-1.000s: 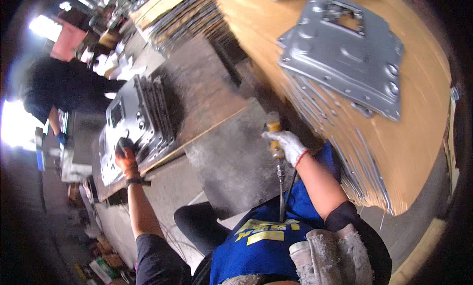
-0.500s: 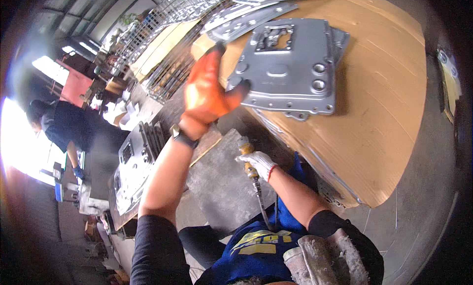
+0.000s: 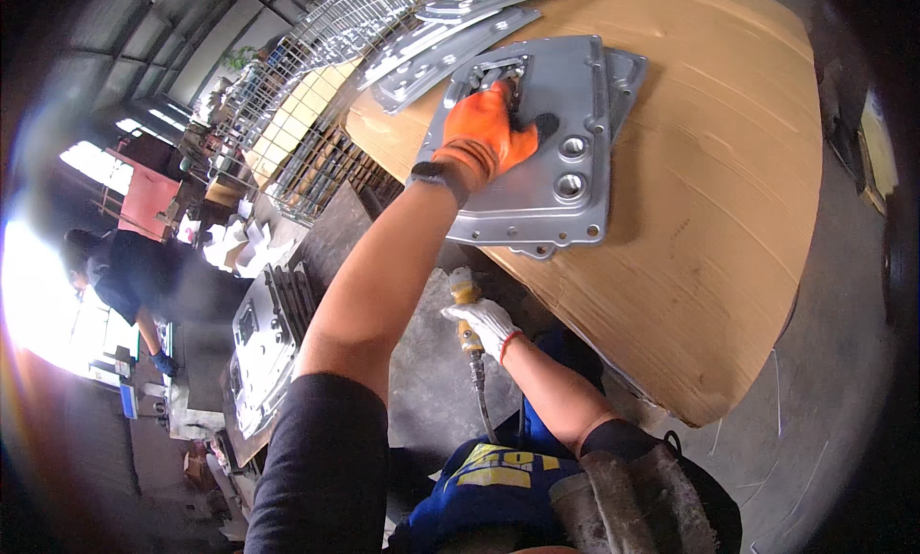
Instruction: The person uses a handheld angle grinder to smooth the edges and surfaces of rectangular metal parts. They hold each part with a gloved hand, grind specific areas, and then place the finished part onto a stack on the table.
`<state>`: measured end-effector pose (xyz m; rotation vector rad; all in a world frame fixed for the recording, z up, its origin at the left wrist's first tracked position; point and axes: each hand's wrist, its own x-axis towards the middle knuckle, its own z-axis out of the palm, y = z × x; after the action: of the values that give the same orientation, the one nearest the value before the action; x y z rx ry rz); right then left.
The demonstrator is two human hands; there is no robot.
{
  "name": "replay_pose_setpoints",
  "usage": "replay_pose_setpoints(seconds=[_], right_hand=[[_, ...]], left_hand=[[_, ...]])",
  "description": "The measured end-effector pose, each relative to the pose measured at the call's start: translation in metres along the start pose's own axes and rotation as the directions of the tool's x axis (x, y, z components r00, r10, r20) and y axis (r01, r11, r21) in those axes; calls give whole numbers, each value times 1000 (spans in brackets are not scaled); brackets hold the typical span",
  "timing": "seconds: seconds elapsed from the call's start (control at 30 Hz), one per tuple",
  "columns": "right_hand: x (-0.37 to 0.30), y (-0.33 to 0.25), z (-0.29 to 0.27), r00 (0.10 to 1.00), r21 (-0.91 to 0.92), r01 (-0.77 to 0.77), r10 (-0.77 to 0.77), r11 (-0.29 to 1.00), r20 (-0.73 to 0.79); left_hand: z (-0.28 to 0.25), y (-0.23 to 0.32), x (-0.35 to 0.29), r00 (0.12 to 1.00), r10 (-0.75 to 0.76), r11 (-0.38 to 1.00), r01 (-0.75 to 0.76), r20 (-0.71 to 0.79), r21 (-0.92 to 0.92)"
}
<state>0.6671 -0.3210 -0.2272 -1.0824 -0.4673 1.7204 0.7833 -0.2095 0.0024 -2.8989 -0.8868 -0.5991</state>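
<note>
My left hand (image 3: 486,134), in an orange glove with dark fingertips, reaches over a grey metal cover plate (image 3: 522,197). Its fingers curl into the rectangular opening near the plate's far edge, while the thumb rests toward the two round holes. The fingertips themselves are partly hidden. Under this plate, another grey plate (image 3: 628,78) sticks out at the right. Lower down, my right hand (image 3: 489,326) wears a white knit glove and is wrapped round a yellow handheld air tool (image 3: 466,293), whose hose (image 3: 480,393) hangs toward my apron.
Brown cardboard (image 3: 714,199) covers the surface under the plates. More grey plates (image 3: 450,56) lie overlapped at its far left. Several plates stand stacked on the left (image 3: 261,338). Beyond are a wire cage (image 3: 316,123) and a co-worker in dark clothes (image 3: 144,276).
My left hand has moved right and onto the plate, from beside its left edge to its opening. The right hand still holds the air tool. The whole view has shifted slightly.
</note>
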Motion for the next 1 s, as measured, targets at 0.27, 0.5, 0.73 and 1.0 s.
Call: replay_pose_setpoints(seconds=[0.27, 0.5, 0.73, 1.0], right_hand=[[-6, -11, 0, 995, 26, 22, -19, 999, -95], [-19, -26, 1, 993, 97, 39, -28, 994, -118], [-10, -12, 2, 995, 79, 31, -24, 996, -93], [-14, -12, 1, 990, 60, 32, -24, 998, -138]], left_hand=[[20, -34, 30, 987, -56, 997, 47, 154, 62], [-11, -37, 35, 978, 40, 981, 1, 206, -192], [-61, -77, -18, 970, 204, 868, -116, 133, -484], [-186, -84, -214, 990, -85, 595, 139, 111, -791]])
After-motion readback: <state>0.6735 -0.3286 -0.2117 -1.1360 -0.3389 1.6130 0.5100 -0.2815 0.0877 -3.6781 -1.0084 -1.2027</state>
